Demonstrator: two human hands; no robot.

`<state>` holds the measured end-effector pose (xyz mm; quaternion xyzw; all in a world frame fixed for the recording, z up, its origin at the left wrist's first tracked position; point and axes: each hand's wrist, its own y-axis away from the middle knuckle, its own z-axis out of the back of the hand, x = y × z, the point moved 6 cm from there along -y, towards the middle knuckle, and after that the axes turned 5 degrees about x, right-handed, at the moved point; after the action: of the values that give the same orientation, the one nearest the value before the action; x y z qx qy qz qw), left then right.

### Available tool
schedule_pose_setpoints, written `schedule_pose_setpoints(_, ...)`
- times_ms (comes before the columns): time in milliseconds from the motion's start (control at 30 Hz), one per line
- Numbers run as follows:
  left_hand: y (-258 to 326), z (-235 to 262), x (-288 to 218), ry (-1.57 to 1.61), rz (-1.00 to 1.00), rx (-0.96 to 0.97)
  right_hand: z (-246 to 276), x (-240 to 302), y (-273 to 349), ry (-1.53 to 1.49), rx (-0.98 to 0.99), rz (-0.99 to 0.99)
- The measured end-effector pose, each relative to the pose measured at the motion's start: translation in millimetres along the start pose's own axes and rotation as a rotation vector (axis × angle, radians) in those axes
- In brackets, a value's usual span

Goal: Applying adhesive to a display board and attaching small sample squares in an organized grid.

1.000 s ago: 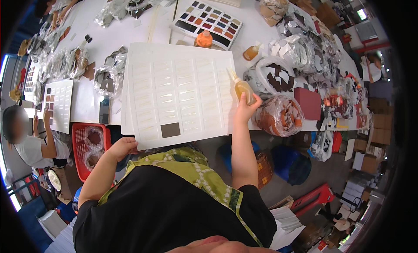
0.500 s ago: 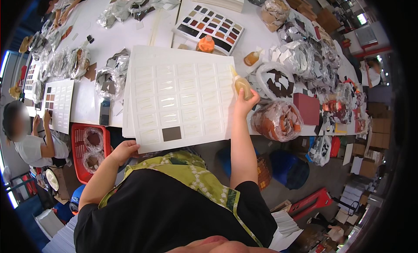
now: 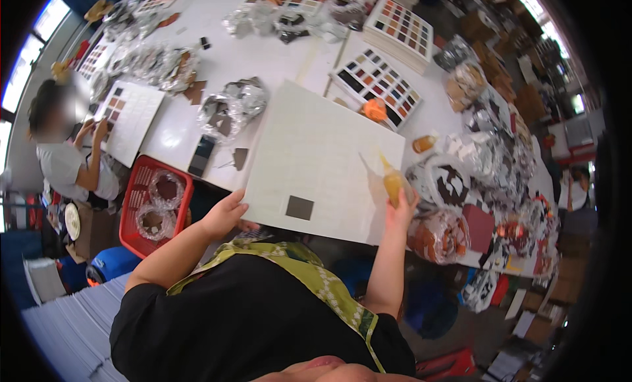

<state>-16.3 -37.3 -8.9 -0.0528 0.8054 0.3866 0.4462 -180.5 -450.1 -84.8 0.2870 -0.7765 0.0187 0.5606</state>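
A large white board (image 3: 329,165) lies on the table in front of me, with a single dark grey-brown square swatch (image 3: 299,207) near its lower edge. My left hand (image 3: 224,215) grips the board at its lower left corner. In my right hand (image 3: 401,209) is a squeeze bottle (image 3: 393,183) of amber liquid, its pale nozzle pointing up and slightly left. That bottle is held over the board's right part, where a shadow falls. Faint pale compartments show on the board; motion blur hides their detail.
Color-sample boards (image 3: 378,86) and an orange-capped bottle (image 3: 375,109) are beyond the board. Plastic bags of swatches (image 3: 438,237) crowd the right. A red basket (image 3: 135,184) stands lower left, near a co-worker (image 3: 76,158) holding another board. A second amber bottle (image 3: 424,143) lies right.
The whole view has swung, so the table appears shifted right and tilted. My right hand and the bottle have come nearer me along the board's right side. The left hand stays at the corner.
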Motion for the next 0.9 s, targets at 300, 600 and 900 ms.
schedule_pose_setpoints(300,34,253,-79,0.262,-0.466,-0.243,-82,15,76,-0.648,0.434,-0.163)
schedule_pose_setpoints(600,-8,430,-82,0.273,-0.309,-0.546,-117,-36,135,-0.553,0.284,-0.174)
schedule_pose_setpoints(900,-12,460,-10,-0.297,-0.089,-1.374,-78,-55,201,-0.104,-0.07,0.178)
